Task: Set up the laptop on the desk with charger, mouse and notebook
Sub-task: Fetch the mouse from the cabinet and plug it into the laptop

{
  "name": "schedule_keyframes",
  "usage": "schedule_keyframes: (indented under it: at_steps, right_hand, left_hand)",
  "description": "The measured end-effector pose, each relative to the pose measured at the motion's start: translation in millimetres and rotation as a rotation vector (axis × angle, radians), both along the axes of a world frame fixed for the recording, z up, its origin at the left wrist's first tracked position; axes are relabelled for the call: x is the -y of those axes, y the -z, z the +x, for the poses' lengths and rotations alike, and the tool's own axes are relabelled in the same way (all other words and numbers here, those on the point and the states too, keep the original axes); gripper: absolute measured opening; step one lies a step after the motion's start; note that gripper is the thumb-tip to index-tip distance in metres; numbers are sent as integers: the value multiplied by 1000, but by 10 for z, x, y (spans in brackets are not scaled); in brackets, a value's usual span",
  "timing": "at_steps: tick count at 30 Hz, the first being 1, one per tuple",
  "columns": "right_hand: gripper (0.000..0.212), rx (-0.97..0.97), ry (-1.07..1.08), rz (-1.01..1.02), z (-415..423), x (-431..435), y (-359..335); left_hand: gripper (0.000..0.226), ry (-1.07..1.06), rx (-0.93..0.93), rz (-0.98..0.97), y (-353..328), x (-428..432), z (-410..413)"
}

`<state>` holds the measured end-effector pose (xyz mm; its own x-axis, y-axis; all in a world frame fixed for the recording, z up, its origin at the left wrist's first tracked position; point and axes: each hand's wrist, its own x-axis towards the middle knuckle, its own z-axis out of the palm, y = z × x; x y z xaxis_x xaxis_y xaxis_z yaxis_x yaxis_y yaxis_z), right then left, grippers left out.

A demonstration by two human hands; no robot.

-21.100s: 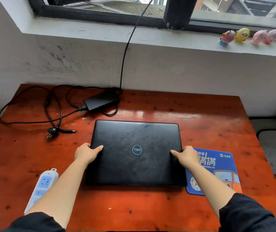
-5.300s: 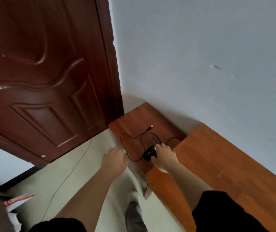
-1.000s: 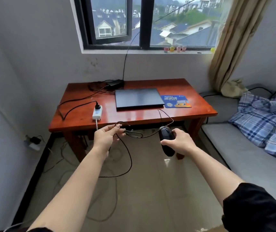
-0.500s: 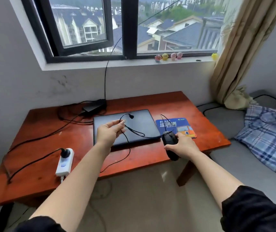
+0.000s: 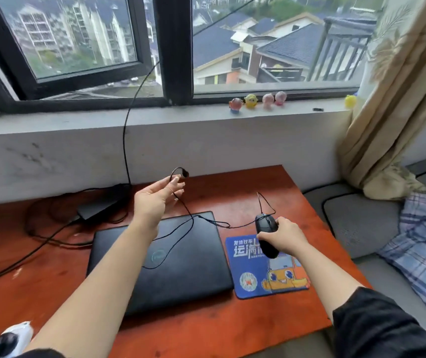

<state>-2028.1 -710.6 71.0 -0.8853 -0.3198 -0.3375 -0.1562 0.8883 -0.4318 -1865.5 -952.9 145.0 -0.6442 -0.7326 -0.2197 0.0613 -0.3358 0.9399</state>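
Below the right hand [image 5: 284, 236], over the mouse pad [image 5: 253, 285], gripping the black mouse [image 5: 264, 223]; in the left hand [image 5: 155, 202], raised above the closed laptop [image 5: 186, 275], pinching the mouse cable [image 5: 186, 208]. Could snag drooping slack on the laptop, yanking the mouse.

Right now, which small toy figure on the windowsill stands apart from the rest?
The yellow toy figure at the far right beside the beige curtain; the other four stand clustered together.
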Motion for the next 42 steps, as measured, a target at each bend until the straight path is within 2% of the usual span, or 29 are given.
schedule_keyframes:
  at_steps: [6, 10, 14, 23, 27, 29, 33, 36, 38, 39, 40, 42]
  right_hand:
    - [48, 33, -22, 28, -836, 289, 78]
    - [51, 85, -71, 99, -1049, 420, 221]
    - [53, 109, -129, 202, -1060, 474, 353]
    - [78, 207, -211, 365, -652, 415, 664]
    - [107, 244, -217, 428, -467, 366, 757]
    - [110, 238, -227, 459, -416, 362, 790]
    - [102, 232, -280, 562, -408, 414, 761]
    - [75, 135, -370, 635, -442, 555, 603]
    - [52, -22, -414, 549, -450, 751, 456]
    - [45, -81, -435, 463, -441, 879, 391]
    - [42, -97, -462, 356, -420, 1035, 354]
    - [48, -34, -518, 123, -335, 1342, 299]
  left_hand:
    - [15, -59, -72, 22, -143, 279, -808]
    - [17, -78, -91, 42, -15, 368, -1108]
    - [20, -84, -20, 69, 258, 359, -1203]
    - [20, -114, 191, 155, 914, 195, -977]
    - [15, -111, 236, 204, 1014, 179, -862]
    - [17, -105, 241, 221, 1065, 208, -820]
    - [24, -99, 256, 264, 1115, 275, -749]
    - [55, -72, 277, 255, 1104, 309, -676]
    - [75, -38, 275, 199, 1080, 337, -613]
    - [77, -12, 271, 173, 1059, 354, -583]
    - [72, 13, 271, 151, 1033, 377, -547]
    - [47, 69, 298, 108, 966, 411, -515]
